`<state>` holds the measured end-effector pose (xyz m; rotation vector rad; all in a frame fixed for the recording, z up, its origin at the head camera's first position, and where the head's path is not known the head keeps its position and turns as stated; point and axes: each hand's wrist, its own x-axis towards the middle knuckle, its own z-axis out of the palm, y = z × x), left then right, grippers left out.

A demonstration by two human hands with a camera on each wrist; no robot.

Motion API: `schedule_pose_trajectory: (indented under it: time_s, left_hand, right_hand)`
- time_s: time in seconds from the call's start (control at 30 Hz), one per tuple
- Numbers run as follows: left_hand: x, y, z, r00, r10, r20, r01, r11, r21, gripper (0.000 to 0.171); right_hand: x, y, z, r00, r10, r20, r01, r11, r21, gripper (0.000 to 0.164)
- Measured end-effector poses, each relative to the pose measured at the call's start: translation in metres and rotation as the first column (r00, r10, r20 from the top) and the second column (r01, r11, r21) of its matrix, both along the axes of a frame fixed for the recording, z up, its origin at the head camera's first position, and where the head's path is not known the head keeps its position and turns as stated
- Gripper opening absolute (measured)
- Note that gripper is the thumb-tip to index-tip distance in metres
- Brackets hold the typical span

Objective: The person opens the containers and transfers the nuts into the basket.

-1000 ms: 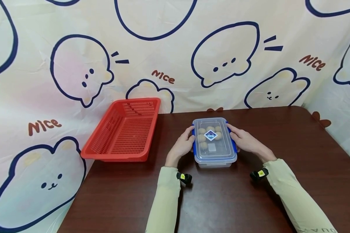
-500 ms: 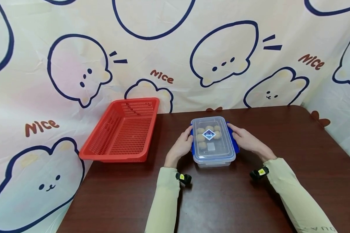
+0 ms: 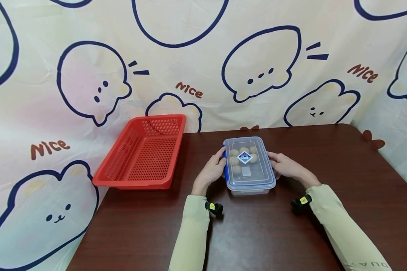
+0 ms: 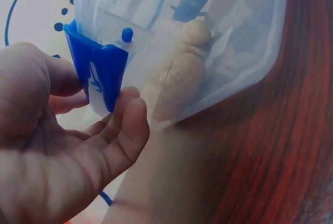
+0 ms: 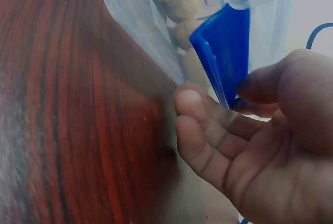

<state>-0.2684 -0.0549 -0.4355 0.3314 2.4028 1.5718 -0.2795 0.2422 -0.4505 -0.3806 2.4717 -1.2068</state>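
Note:
A clear plastic food container point(image 3: 254, 175) with a lid and blue side latches sits on the table, with several round tan items point(image 3: 235, 160) visible inside. Along its left side, my left hand point(image 3: 210, 171) pinches a blue latch point(image 4: 99, 65) between thumb and fingers. On the opposite side, my right hand point(image 3: 288, 165) has thumb and curled fingers about the other blue latch point(image 5: 226, 52), which slants away from the wall. That right latch is out of sight in the head view. A blue-and-white diamond label point(image 3: 245, 157) marks the lid.
To the left, a red perforated plastic basket point(image 3: 132, 182) stands on the dark brown table point(image 3: 257, 233), overhanging its left edge. A patterned cloth point(image 3: 203, 67) hangs behind the table. Black wrist cameras point(image 3: 215, 208) sit on both sleeves.
The right latch, flared outward half a second ago, has swung down out of the head view. My right hand has dropped slightly with it; my left hand has barely moved.

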Motion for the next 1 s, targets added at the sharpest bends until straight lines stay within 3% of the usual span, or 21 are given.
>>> schedule_pose_trajectory:
  time_s: [0.3,0.87,1.0]
  left_hand:
    - [-0.002,-0.002,-0.003,1.0,0.01,-0.002,-0.01,1.0,0.0,0.051]
    - [-0.004,-0.001,-0.004,0.999,0.031,0.033,-0.032,0.999,0.028,0.05]
    - [-0.004,0.0,-0.006,0.999,0.035,0.038,-0.037,0.999,0.041,0.05]
  right_hand:
    - [0.003,0.001,0.006,1.0,-0.006,0.014,0.005,0.999,0.036,0.056]
    - [0.006,0.001,0.013,0.995,-0.049,-0.082,0.056,0.994,0.096,0.047]
    - [0.009,0.001,0.018,0.991,-0.091,-0.093,0.1,0.99,0.103,0.046]
